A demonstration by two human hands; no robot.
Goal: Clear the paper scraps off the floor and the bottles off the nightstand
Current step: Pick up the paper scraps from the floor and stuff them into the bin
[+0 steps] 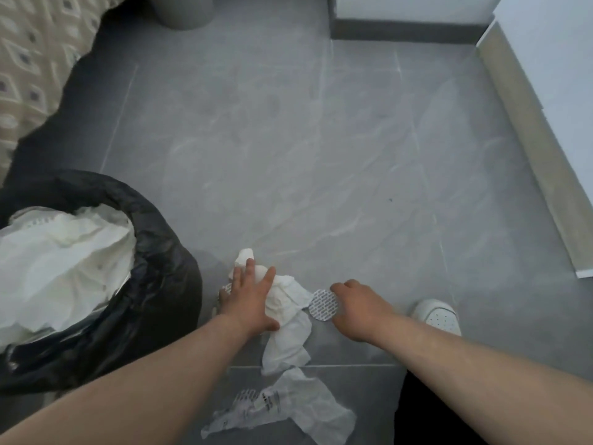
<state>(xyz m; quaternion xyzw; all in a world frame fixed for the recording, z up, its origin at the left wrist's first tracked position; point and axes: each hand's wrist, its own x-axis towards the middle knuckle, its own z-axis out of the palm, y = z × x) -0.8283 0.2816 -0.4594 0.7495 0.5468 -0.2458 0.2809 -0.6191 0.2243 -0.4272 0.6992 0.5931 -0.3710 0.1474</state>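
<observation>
A crumpled white paper scrap (288, 332) lies on the grey tiled floor (288, 155) just in front of me. My left hand (253, 300) rests on its upper part with the fingers spread and fairly straight. A small round printed disc (322, 305) lies right of the scrap, and my right hand (356, 308) pinches its right edge with curled fingers. Another such disc (226, 288) peeks out under my left fingers. A second scrap, thin and printed (288, 409), lies nearer to me. No bottles or nightstand top are in view.
A black bin bag (154, 284), open and stuffed with white paper, stands at my left. A patterned bedspread (35, 65) hangs at top left beside a grey round bin (183, 11). White furniture with a beige base (529, 149) runs along the right. My white shoe (438, 316) is right of my hands.
</observation>
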